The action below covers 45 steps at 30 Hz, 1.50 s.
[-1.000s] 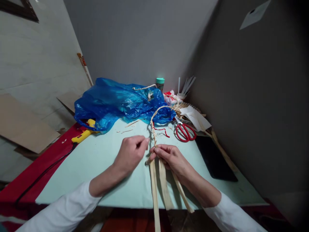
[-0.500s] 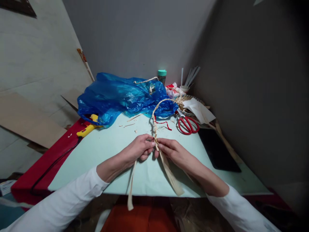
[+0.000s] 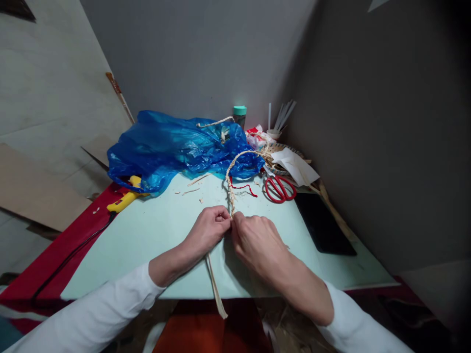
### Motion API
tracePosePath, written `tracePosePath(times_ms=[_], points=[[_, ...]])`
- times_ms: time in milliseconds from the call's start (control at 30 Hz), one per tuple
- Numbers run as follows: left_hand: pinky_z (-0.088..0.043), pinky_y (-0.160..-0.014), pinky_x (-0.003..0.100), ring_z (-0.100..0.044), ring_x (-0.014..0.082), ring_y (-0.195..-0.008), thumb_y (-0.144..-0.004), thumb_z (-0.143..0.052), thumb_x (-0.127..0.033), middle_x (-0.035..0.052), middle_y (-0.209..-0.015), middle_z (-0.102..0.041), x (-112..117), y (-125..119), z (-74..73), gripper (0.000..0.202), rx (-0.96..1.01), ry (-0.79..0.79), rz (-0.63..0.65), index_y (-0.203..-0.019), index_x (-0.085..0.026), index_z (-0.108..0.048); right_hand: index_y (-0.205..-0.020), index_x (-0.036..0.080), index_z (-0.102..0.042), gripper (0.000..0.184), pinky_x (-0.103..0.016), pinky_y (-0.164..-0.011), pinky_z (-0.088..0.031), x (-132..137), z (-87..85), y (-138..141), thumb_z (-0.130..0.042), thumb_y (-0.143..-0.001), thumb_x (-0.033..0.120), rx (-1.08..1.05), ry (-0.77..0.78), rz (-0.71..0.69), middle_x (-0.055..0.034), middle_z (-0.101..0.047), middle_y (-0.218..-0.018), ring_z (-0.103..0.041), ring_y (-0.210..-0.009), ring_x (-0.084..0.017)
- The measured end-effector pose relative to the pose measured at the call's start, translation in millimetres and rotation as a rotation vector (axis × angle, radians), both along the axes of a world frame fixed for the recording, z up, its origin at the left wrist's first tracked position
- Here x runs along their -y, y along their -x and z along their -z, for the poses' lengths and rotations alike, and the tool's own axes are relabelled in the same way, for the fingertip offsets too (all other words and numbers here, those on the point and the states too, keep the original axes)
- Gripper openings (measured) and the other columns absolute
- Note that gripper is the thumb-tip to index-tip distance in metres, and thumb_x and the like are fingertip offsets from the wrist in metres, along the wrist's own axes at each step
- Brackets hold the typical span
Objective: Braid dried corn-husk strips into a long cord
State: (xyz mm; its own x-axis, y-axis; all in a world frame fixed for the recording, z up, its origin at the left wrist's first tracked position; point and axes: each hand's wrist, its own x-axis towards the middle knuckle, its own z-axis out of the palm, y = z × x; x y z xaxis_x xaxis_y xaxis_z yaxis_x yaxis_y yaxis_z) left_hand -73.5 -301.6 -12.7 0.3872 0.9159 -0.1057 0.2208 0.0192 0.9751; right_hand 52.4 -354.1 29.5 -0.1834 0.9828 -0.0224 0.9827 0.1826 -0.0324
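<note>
A pale braided cord point(image 3: 229, 182) of flat dried plant strips curves from the basket side down to my hands. My left hand point(image 3: 209, 226) pinches the near end of the braid between thumb and fingers. Close against it, my right hand point(image 3: 257, 240) is closed at the same spot, knuckles up, its fingertips mostly hidden. One loose strip point(image 3: 216, 287) hangs from under my left hand past the table's front edge. A red string point(image 3: 245, 187) trails off the braid to the right.
Behind lies a blue plastic bag point(image 3: 176, 147). To the left is a yellow glue gun point(image 3: 127, 196) with a black cable. Red-handled scissors point(image 3: 280, 190), a black flat panel point(image 3: 324, 223) and a woven basket point(image 3: 285, 171) stand on the right. A teal-lidded jar point(image 3: 240, 115) is at the back.
My right hand has rolled over so its back faces up, and the wide strip beneath it is now out of sight. The strip under my left hand has swung right. The view shifted slightly.
</note>
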Motion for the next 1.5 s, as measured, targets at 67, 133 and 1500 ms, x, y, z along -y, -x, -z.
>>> tracePosePath(times_ms=[67, 133, 1500], points=[[-0.017, -0.042, 0.019, -0.032, 0.0049, -0.038, -0.073, -0.059, -0.028, -0.0081, -0.040, -0.040, 1.0, 1.2, -2.6, 0.017, 0.043, 0.099, -0.010, -0.063, -0.016, -0.050, -0.096, 0.012, -0.054, 0.013, -0.028, -0.057, -0.034, 3.0, 4.1, 9.0, -0.044, -0.088, 0.013, 0.012, -0.001, 0.021, -0.0135, -0.067, -0.074, -0.066, -0.066, -0.022], [-0.017, -0.040, 0.019, -0.031, 0.0043, -0.036, -0.073, -0.060, -0.029, -0.0076, -0.039, -0.042, 1.0, 3.6, -5.7, 0.017, 0.077, 0.181, -0.005, -0.065, -0.016, -0.052, -0.097, 0.012, -0.053, 0.012, -0.027, -0.057, -0.036, 5.2, 9.8, 17.1, -0.046, -0.088, 0.012, 0.019, -0.015, 0.042, -0.0127, -0.067, -0.072, -0.066, -0.065, -0.021], [-0.036, -0.061, 0.025, -0.051, 0.0117, -0.057, -0.086, -0.042, -0.014, 0.0009, -0.066, -0.061, 27.3, 0.5, -13.5, 0.018, -0.438, -0.715, 0.126, -0.075, -0.016, -0.057, -0.063, 0.014, -0.055, 0.038, -0.024, -0.049, -0.022, -19.0, 43.3, -30.8, -0.050, -0.089, 0.041, -1.494, 0.383, -0.016, 0.0013, -0.048, -0.056, -0.034, -0.050, -0.008]])
